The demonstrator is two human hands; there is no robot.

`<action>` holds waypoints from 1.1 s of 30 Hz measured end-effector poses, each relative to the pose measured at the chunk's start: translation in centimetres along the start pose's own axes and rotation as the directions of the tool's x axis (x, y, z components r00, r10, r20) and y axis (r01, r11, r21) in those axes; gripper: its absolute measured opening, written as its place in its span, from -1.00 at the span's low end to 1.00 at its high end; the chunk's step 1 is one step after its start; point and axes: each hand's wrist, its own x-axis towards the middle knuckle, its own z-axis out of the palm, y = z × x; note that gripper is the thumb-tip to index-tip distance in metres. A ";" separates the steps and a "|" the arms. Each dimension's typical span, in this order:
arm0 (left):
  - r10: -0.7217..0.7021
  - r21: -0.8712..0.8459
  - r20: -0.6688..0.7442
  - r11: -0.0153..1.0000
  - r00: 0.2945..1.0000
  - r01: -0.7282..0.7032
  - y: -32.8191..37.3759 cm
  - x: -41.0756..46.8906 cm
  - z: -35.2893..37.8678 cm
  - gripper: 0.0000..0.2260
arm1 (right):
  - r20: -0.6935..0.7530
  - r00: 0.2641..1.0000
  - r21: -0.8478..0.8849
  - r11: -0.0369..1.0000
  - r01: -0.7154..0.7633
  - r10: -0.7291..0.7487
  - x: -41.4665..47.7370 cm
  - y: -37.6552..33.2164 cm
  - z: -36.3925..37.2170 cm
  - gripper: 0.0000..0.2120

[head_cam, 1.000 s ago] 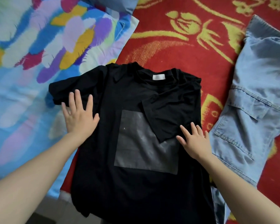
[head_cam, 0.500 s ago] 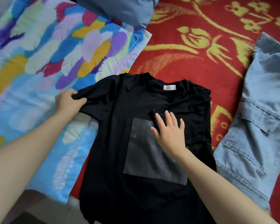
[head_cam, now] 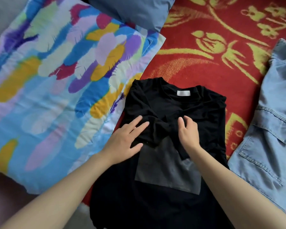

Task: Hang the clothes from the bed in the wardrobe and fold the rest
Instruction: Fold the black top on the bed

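The black T-shirt (head_cam: 205, 116) lies flat on the red blanket (head_cam: 205, 52), directly in front of the person. Its long axis runs from the collar with the white label (head_cam: 183, 93), on the far side, down to the hem on the near side. Both sleeves are folded inward and cross over the chest, above the grey square print (head_cam: 168, 172). The left hand (head_cam: 127, 139) rests on the left folded part with straight, spread fingers and grips nothing. The right hand (head_cam: 188, 133) sits on the crossed sleeves with bent fingers; I cannot tell if it pinches the cloth or only presses it. Both hands are about equally near the middle of the shirt. I think the next fold must bring the lower half up to the collar, so the hands have to come back toward the body. The hem is cut off by the lower edge of the view. Black on black makes the sleeve edges hard to separate. The denim garment (head_cam: 264, 146) lies just beside the shirt on the right, the colourful quilt (head_cam: 56, 83) on the left.
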 end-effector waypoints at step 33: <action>-0.152 0.487 -0.229 0.837 0.961 0.249 -6.6 -1.4 4.3 -0.51 | 0.277 0.833 -0.651 0.544 0.530 -0.479 8.4 -11.1 7.9 -0.43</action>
